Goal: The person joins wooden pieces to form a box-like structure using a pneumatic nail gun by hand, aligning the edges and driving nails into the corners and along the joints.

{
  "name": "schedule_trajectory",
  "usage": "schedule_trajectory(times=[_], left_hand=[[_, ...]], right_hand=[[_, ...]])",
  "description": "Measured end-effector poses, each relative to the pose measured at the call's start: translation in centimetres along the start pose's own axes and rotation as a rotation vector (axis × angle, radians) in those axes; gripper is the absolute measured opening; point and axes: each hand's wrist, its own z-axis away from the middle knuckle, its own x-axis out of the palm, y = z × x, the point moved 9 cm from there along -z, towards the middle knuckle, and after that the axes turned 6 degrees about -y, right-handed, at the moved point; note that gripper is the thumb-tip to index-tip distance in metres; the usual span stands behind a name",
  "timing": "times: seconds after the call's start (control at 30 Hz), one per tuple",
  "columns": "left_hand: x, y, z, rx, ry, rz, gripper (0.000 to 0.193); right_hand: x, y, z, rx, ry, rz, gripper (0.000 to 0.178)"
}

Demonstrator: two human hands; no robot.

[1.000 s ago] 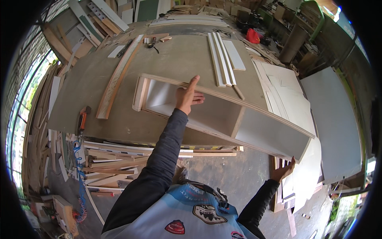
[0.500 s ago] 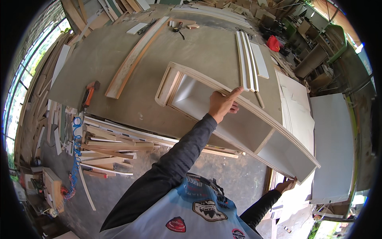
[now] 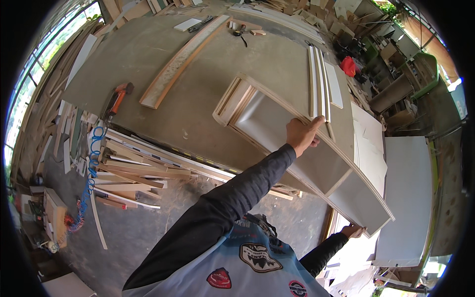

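Slanting more steeply than a moment ago, the divided box (image 3: 322,162) spans the near edge of the table (image 3: 193,106), left hand (image 3: 302,136) gripping its long side, right hand (image 3: 353,231) its near corner; repositioning seems underway.

Box (image 3: 316,166) whitish inside and pale wood-coloured at its edges, table (image 3: 198,109) of dull grey-brown, tool (image 3: 118,101) in orange and black, bright blue hose (image 3: 92,168), red bag (image 3: 348,66), black sleeves (image 3: 247,183), blue-to-whitish shirt (image 3: 237,260)
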Motion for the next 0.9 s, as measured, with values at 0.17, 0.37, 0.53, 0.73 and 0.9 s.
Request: schedule_trajectory(times=[0.17, 0.37, 0.53, 0.73, 0.9], left_hand=[[-0.1, -1.3, 0.3, -0.008, -0.038, 0.091, 0.037], [-1.0, -2.6, 3.5, 0.044, -0.008, 0.228, 0.032], [-4.0, -5.3, 8.1, -0.095, 0.004, 0.301, 0.037], [-8.5, -11.0, 14.8, -0.188, -0.024, 0.383, 0.050], [-13.6, -17.5, 18.4, -0.271, -0.066, 0.434, 0.044]], right_hand=[[-2.7, -2.9, 0.5, 0.141, -0.084, -0.160, 0.032], [-0.1, 2.0, 4.6, 0.585, 0.016, -0.711, 0.025], [5.2, 3.3, 7.6, 0.174, -0.534, 0.070, 0.042], [9.2, 8.7, 18.4, 0.589, -0.461, -0.967, 0.045], [4.9, 1.5, 20.1, 0.109, -0.617, -0.477, 0.042]])
